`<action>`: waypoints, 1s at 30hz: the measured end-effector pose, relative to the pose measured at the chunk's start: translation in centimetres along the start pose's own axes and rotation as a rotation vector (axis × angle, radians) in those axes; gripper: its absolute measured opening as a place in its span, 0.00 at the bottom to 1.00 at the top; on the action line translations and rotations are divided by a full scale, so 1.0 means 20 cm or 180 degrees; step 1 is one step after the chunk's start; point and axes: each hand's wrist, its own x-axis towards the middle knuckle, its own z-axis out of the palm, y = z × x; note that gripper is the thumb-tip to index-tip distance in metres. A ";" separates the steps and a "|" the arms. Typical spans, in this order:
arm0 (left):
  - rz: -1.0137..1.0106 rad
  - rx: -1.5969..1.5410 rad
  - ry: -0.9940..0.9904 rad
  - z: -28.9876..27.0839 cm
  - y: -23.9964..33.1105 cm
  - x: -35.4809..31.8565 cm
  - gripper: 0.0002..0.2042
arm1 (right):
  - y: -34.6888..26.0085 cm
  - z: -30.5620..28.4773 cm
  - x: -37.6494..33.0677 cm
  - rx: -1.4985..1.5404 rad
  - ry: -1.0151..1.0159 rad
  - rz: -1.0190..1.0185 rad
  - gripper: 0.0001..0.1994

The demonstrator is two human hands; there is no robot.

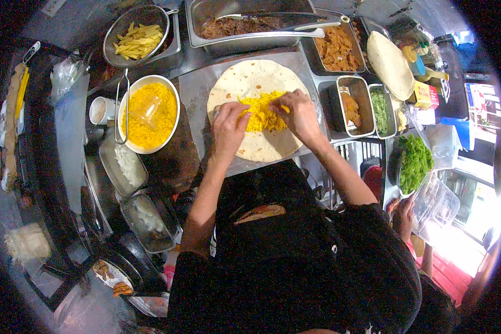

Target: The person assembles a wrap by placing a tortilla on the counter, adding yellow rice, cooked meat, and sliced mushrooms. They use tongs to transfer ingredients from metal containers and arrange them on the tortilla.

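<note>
Rice strip crosswise on tortilla

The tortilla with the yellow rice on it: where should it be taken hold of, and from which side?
Grip the tortilla by its bare near rim, coming from the person's side. It lies flat on the paper sheet, the yellow rice sits in a band across its middle, and the left hand and right hand cover that band, so probably only the edges are free.

Bright, even light falls on the table from above, daylight glares white at its right edge, and the fisheye rim bends, blurs and darkens.
</note>
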 end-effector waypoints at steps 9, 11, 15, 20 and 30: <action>0.0209 0.0226 -0.0281 0.04 -0.06 0.07 0.08 | 0.16 0.02 -0.06 0.0208 0.0083 -0.0292 0.12; 0.0351 0.0217 -0.0421 0.06 -0.06 0.12 0.10 | 0.23 0.03 0.00 0.0261 -0.0018 -0.0187 0.13; 0.0228 0.0347 -0.0786 0.06 -0.12 0.13 0.09 | 0.25 0.09 0.03 0.0445 -0.0396 -0.0241 0.13; 0.0181 0.0463 -0.0942 0.03 -0.12 0.16 0.07 | 0.26 0.14 0.06 0.0525 -0.0377 -0.0502 0.14; 0.0313 0.0331 -0.0602 0.05 -0.09 0.10 0.09 | 0.13 0.13 0.08 0.0357 -0.0555 -0.0853 0.12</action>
